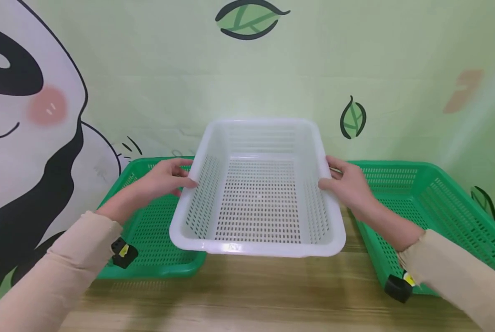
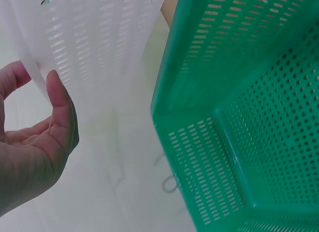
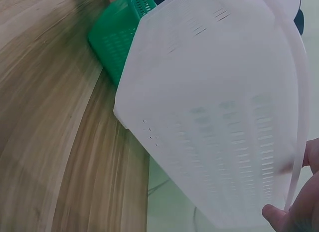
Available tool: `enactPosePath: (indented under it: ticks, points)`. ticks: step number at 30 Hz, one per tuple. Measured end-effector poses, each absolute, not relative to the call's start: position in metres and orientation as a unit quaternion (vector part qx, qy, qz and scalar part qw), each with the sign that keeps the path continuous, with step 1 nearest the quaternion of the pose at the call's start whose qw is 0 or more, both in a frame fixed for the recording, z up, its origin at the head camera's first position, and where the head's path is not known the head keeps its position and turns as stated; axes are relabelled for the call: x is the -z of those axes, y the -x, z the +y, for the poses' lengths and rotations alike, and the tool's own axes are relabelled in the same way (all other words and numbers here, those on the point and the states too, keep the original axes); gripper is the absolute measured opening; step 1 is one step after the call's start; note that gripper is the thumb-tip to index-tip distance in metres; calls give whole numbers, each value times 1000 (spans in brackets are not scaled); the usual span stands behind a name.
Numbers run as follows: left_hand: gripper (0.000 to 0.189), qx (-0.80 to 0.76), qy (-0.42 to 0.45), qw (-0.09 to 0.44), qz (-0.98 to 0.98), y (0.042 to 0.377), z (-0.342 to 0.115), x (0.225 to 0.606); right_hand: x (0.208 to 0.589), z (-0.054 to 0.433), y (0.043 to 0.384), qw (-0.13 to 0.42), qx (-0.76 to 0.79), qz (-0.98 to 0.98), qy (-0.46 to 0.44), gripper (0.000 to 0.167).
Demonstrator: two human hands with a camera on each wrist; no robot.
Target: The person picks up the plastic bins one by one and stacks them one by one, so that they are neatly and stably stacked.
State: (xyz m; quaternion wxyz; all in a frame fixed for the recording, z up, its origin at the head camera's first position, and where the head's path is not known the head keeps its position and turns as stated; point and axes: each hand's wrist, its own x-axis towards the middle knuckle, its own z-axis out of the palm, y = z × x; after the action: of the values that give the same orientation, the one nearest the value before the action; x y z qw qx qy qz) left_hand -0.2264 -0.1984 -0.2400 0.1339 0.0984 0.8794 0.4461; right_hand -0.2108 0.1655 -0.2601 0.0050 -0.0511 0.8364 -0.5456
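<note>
A white perforated plastic basket [image 1: 257,198] is held up between both hands, tilted so its inside faces the head camera. My left hand [image 1: 170,177] pinches its left rim, thumb on the inner side and fingers outside. On the opposite rim my right hand [image 1: 347,184] grips in the same way. The left wrist view shows the left hand [image 2: 42,137] at the edge of the white basket [image 2: 94,47]. Seen from the right wrist, the basket's outer side [image 3: 214,102] fills the middle, with the right hand [image 3: 299,202] at its rim. Nothing is visible inside it.
A green perforated basket [image 1: 152,230] stands on the wooden table [image 1: 272,290] at the left, partly behind the left arm. Another green basket [image 1: 401,184] is at the right, beneath the right forearm. Behind them hangs a pale green backdrop [image 1: 156,60] with a panda and leaves.
</note>
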Motion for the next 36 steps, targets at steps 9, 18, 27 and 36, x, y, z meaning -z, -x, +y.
enactPosePath:
  ticks: [9, 18, 27, 36]
  points:
    - [67, -420, -123, 139, 889, 229, -210, 233, 254, 159, 208, -2, 568, 821, 57, 68]
    - [65, -416, -113, 113, 895, 230, -221, 227, 252, 147, 210, -18, 586, 806, 80, 69]
    - [61, -382, -107, 106, 912, 231, -238, 222, 251, 126, 213, -17, 610, 785, 108, 72]
    - [59, -352, -101, 101, 925, 232, -258, 219, 252, 105, 220, -11, 636, 760, 132, 73]
